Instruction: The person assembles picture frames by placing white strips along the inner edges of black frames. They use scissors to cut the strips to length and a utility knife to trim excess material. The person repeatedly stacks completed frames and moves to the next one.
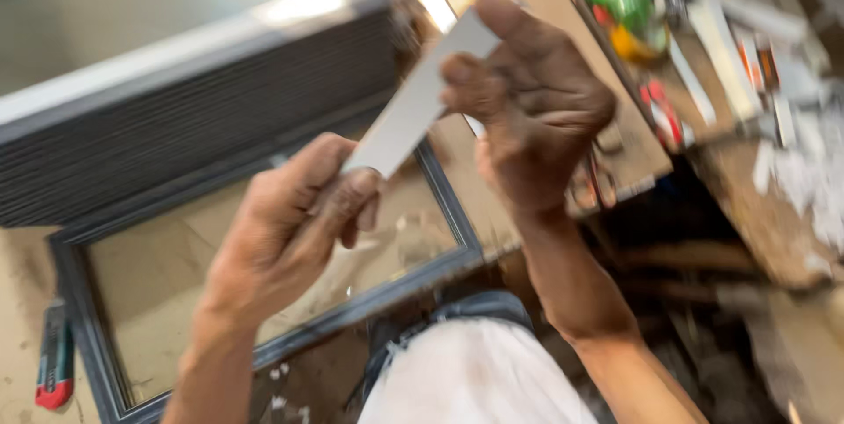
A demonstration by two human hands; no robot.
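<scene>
Far left, a red utility knife [54, 358] lies on the tabletop [18, 301] beside the dark picture frame [440, 204], with a stack of dark frames [193, 125] behind it. Above the frame, my left hand [286, 222] pinches the lower end of a pale flat strip [413, 103]. My right hand [536, 103] pinches its upper end between thumb and fingers. Right of that, blurred clutter sits on a board [633, 125].

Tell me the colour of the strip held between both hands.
Pale grey-white strip, seen in the head view.
</scene>
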